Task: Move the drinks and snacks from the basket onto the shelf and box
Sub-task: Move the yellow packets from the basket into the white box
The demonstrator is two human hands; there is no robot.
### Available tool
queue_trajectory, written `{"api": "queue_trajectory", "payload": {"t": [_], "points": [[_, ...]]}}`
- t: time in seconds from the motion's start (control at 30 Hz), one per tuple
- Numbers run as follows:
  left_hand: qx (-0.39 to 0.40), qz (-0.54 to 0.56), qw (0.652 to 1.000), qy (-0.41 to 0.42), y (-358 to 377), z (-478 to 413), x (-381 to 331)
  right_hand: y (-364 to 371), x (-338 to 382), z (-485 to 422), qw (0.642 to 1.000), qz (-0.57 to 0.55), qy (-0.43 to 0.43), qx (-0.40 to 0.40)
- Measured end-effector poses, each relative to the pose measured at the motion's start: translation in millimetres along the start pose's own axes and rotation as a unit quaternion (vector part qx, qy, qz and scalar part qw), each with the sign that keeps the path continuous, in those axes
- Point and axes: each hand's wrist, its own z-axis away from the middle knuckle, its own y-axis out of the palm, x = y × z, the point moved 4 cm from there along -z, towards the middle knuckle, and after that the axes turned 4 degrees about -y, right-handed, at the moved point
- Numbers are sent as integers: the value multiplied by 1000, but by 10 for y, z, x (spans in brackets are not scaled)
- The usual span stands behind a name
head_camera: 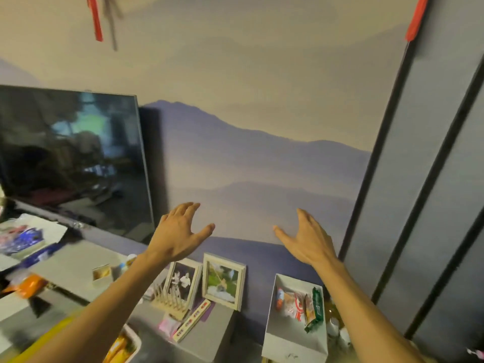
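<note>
Both hands are raised in mid-air, empty, with fingers spread and lightly bent and thumbs pointing toward each other. The left hand [178, 237] and right hand [306, 239] are well apart, palms facing a wall [248, 153] painted with misty mountains, and touch nothing. Below the right forearm stands an open white box [290, 334] holding snacks [296, 303], among them a green packet [314, 309]. Below the left forearm, at the bottom edge, the rim of a white basket [136, 339] shows, with orange packets [117, 347] inside. Between basket and box runs a grey shelf [78, 263] carrying two framed photos [224, 280] leaning on the wall, a wooden rack [170, 302] and more packets [22, 239] at far left. A dark TV [73, 158] stands on the shelf at left.
</note>
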Motion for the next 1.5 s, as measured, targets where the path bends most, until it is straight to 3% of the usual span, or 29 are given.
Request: {"api": "queue_trajectory", "payload": {"t": [0.43,0.77,1.0,1.27,1.43,1.5], "points": [[-1,-20,980,-199,-658,1278,2402,1642,2531,213,975,-43,-156,155],[59,-8,938,-341,-193,2002,3596,3328,3637,296,922,-48,-255,286],[99,26,880,-464,765,1953,4368,4786,3890,-84,881,-37,-293,371],[90,99,766,-629,2563,2046,5267,6856,3662,-364,849,-3,-289,443],[184,68,691,-695,4037,2357,5986,8265,3547,-230,838,11,-328,437],[217,75,683,-693,4562,2475,6255,8762,3507,-156,838,-7,-330,434]]}}
